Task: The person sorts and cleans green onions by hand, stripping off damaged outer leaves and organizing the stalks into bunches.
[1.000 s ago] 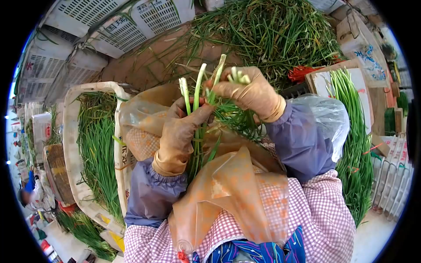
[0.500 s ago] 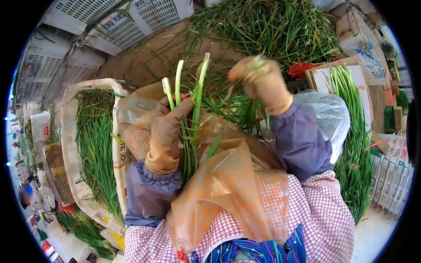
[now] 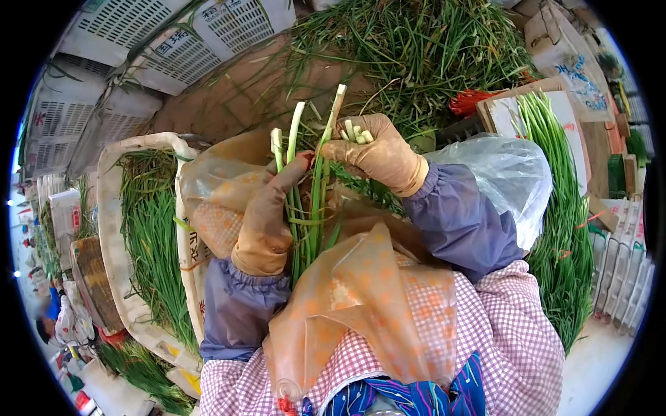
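Note:
My gloved left hand [image 3: 267, 220] is closed around a few garlic chives [image 3: 295, 132], their pale cut ends pointing up and their leaves hanging over my lap. Close beside it, my gloved right hand [image 3: 381, 149] is closed on more chives, whose white ends [image 3: 357, 132] stick out above the fingers. Its thumb and fingertips meet a browned stalk [image 3: 336, 111] at the left hand's bunch; whether they pinch it is hard to tell. An orange-patterned plastic apron [image 3: 361, 291] covers my lap below both hands.
A white crate [image 3: 107, 229] of green leaves stands on the left. Loose leaves [image 3: 416, 48] are heaped ahead. At the right lie a long chive bundle [image 3: 562, 243], a clear plastic bag [image 3: 496, 173] and red ties [image 3: 468, 99]. White slatted crates [image 3: 180, 55] line the back left.
My right hand has come left and down from a blurred swing to the stalks in my left hand. The left hand keeps its hold, and its bunch has shifted slightly right.

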Action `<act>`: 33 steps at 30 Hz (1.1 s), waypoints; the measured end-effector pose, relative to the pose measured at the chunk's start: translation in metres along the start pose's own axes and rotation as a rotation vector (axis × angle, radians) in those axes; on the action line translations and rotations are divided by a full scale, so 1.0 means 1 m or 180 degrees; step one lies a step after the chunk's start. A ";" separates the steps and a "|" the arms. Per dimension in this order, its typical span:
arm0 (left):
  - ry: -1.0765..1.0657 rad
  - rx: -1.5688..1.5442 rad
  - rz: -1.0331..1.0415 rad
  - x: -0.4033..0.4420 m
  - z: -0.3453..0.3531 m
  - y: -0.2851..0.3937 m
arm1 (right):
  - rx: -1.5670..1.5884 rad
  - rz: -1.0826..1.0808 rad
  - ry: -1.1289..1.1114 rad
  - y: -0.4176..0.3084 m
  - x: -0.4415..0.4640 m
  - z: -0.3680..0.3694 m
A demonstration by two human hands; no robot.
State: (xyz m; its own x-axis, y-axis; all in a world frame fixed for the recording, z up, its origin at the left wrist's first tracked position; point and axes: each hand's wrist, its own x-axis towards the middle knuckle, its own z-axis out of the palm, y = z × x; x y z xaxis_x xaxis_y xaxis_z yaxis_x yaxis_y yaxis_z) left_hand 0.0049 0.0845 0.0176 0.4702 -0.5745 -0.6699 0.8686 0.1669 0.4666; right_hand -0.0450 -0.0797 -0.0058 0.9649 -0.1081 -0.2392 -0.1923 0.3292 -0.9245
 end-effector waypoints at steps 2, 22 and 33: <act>-0.0045 -0.0060 0.0252 0.000 -0.005 -0.002 | -0.0343 -0.0202 0.0003 0.004 0.001 -0.003; 0.0120 0.0317 0.0411 0.001 -0.036 0.004 | -0.2132 -0.0572 0.2189 -0.007 0.044 -0.117; 0.0230 0.0955 0.0629 0.001 -0.019 -0.004 | -0.0553 -0.0179 0.0682 -0.029 0.017 -0.025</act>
State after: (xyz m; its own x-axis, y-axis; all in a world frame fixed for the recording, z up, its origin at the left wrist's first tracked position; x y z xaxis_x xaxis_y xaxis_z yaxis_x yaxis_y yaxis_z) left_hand 0.0049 0.0987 0.0040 0.6437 -0.4947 -0.5839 0.6803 0.0205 0.7326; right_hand -0.0272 -0.1142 0.0091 0.9187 -0.3236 -0.2262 -0.1851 0.1533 -0.9707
